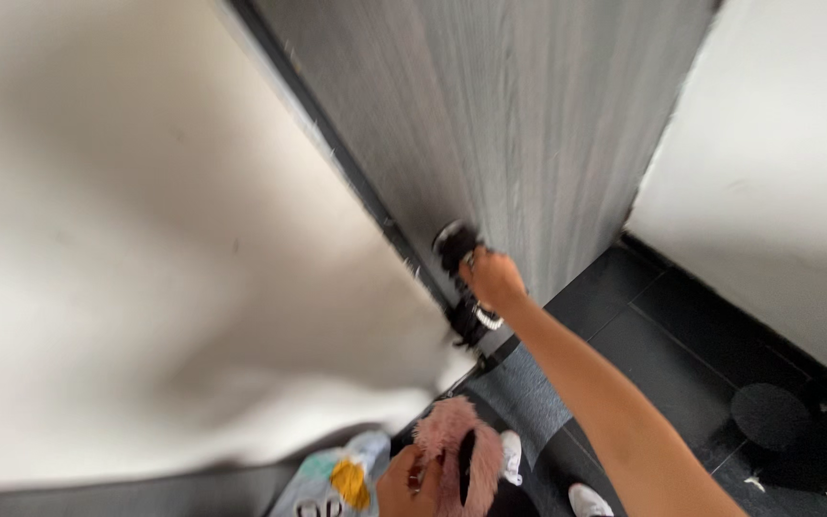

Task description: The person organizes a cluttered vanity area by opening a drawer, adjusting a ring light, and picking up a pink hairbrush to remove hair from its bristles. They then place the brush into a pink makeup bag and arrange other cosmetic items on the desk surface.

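A: Door (528,124) handle (456,245) is gripped by right hand (493,280); left hand (402,486) clutches that fluffy pink thing (452,450) down low.

B: Yeah, one-handed grip could slip off, looks awkward.

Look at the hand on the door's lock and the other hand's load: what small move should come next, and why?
Probably turn the lock with the right hand, then ease the grey door off the wall. That hand is already closed on the dark fitting at the door's edge, and the door looks shut. The left hand is full, gripping a pink fluffy item, so it cannot help.
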